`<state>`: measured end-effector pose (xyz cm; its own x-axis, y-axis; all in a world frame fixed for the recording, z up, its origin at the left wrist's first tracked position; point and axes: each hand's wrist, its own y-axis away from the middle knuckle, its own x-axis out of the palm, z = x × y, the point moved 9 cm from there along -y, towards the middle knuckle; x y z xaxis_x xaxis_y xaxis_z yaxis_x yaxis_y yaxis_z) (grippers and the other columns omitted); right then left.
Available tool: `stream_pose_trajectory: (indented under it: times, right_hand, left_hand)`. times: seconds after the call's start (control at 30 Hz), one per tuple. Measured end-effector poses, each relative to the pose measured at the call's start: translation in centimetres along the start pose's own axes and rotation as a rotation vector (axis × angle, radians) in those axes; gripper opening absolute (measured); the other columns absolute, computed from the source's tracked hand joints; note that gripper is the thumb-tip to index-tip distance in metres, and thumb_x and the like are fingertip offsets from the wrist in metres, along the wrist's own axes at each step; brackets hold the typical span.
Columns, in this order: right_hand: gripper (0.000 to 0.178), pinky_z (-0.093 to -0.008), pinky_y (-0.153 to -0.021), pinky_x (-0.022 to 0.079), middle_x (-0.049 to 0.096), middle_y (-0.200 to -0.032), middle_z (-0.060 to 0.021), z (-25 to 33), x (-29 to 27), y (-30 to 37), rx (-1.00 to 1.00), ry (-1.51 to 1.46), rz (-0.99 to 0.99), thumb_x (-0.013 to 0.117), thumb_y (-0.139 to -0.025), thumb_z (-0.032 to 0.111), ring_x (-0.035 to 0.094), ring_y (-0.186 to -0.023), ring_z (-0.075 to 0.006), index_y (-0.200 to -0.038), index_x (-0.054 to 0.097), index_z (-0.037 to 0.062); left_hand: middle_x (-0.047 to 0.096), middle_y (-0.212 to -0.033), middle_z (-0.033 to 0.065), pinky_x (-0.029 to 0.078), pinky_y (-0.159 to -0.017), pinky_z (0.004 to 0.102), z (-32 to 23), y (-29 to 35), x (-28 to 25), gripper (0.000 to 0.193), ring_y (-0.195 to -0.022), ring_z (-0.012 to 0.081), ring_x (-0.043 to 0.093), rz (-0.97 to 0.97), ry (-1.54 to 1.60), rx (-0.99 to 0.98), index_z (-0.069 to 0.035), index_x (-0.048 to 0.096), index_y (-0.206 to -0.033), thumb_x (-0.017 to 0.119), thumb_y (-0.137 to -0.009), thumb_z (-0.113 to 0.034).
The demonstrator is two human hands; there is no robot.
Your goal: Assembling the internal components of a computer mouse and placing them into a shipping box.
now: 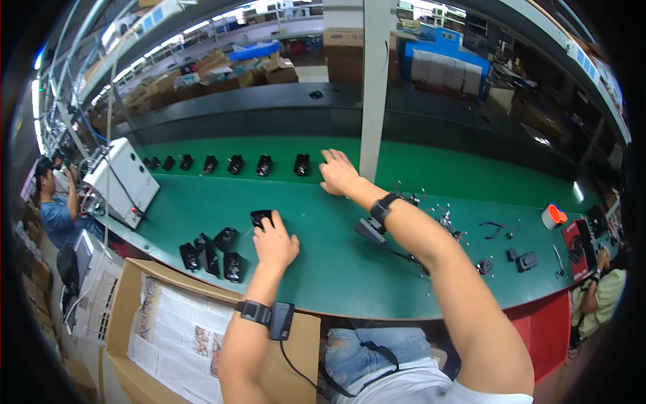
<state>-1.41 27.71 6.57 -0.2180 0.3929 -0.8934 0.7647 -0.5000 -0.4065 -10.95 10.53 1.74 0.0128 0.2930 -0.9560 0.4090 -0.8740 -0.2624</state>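
Note:
My left hand has its fingertips on a small black plastic housing on the green bench top, gripping its near side. To the left of that hand stands a cluster of similar black housings. My right hand reaches to the far side of the bench, fingers stretched out and nothing visible in them. Just left of its fingertips, a black housing sits on the brighter green strip, the rightmost of a spaced row. Black straps with small box-like devices circle both wrists.
A white upright post rises beside my right hand. Under my right forearm lie scattered small metal parts; pliers and an orange-rimmed container are farther right. A newspaper-lined carton stands near left. Other people sit at both ends.

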Motion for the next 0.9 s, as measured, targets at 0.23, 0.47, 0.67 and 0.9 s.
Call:
stream_pose_trajectory:
  times: [0.23, 0.47, 0.67, 0.9]
  right_hand:
    - [0.016, -0.0393, -0.068, 0.053, 0.068, -0.081, -0.0081, -1.3, -9.8, 12.7, -0.133, -0.432, 0.176, 0.066, -0.078, 0.023, 0.065, -0.076, -0.0285, -0.087, 0.068, 0.0096]
    - [0.015, -0.0387, -0.071, 0.053, 0.070, -0.086, -0.0094, -12.4, -8.4, 15.0, 0.223, -0.340, 0.184, 0.065, -0.076, 0.018, 0.067, -0.081, -0.0269, -0.085, 0.070, 0.0085]
    - [0.049, -0.0425, -0.082, 0.052, 0.068, -0.097, -0.0139, -12.5, -1.5, 14.0, 0.265, -0.145, 0.519, 0.069, -0.075, 0.040, 0.065, -0.094, -0.0325, -0.115, 0.062, 0.0121]
    - [0.025, -0.0414, -0.082, 0.051, 0.065, -0.095, -0.0132, -6.6, -2.4, 15.5, 0.104, -0.455, 0.370, 0.066, -0.075, 0.021, 0.063, -0.092, -0.0314, -0.097, 0.067, 0.0104]
  left_hand:
    - [0.055, -0.105, 0.0175, 0.046, -0.080, 0.0420, -0.6, -0.6, -1.5, 0.072, -0.097, 0.0310, 0.054, -0.079, -0.010, 0.053, -0.001, 0.036, -0.135, 0.068, -0.075, -0.023]
    - [0.058, -0.100, 0.0177, 0.044, -0.075, 0.0414, -6.3, 2.1, -2.9, 0.048, -0.092, 0.0304, 0.056, -0.177, 0.205, 0.401, 0.001, 0.047, -0.117, 0.065, -0.074, -0.013]
    - [0.038, -0.132, 0.0219, 0.039, -0.095, 0.0513, -4.8, 2.8, -2.1, 0.056, -0.125, 0.0428, 0.035, -0.163, 0.109, 0.295, -0.009, 0.051, -0.123, 0.072, -0.073, -0.025]
    - [0.054, -0.105, 0.0177, 0.053, -0.074, 0.0439, -5.8, 3.6, -0.3, 0.045, -0.090, 0.0366, 0.060, 0.088, 0.144, 0.341, -0.005, 0.052, -0.116, 0.067, -0.080, -0.027]
